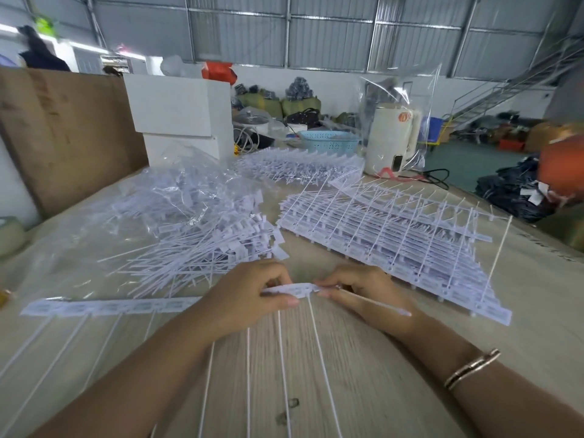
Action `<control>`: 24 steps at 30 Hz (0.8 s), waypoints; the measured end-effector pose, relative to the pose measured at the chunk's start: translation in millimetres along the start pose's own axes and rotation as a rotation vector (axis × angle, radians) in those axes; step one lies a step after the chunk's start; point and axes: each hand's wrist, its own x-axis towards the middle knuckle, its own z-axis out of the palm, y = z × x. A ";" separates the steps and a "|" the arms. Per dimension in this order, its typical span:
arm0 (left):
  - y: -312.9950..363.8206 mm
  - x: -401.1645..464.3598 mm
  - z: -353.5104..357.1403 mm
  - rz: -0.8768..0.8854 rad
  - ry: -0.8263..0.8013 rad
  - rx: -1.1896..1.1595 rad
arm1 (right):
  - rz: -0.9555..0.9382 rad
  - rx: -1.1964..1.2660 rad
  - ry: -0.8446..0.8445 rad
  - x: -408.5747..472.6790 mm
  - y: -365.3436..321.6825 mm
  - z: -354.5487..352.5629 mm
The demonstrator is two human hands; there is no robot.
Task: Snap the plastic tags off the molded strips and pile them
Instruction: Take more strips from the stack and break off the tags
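With my left hand (252, 294) and right hand (363, 295) both pinching the molded strip (110, 306) at lower centre of the frame, I risk an uneven twist tearing a tag's thin tail instead of snapping it free for the pile (202, 245) at centre left.

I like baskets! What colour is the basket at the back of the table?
Light blue basket, seen in the head view.
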 end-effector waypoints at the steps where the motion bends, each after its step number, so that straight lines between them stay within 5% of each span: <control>1: -0.1 -0.2 0.0 0.000 -0.004 -0.004 | 0.013 0.024 -0.003 -0.4 1.7 1.7; 11: -5.2 -2.7 -1.8 -0.022 -0.020 0.013 | 0.083 0.126 0.020 -1.5 13.5 -1.0; 18: -0.4 -8.3 -4.7 -0.006 -0.047 -0.008 | -0.078 -0.143 -0.096 -2.2 15.6 2.5; 24: 2.8 -9.8 -6.1 -0.060 -0.074 -0.037 | 0.046 -0.019 -0.228 -1.6 12.0 -0.8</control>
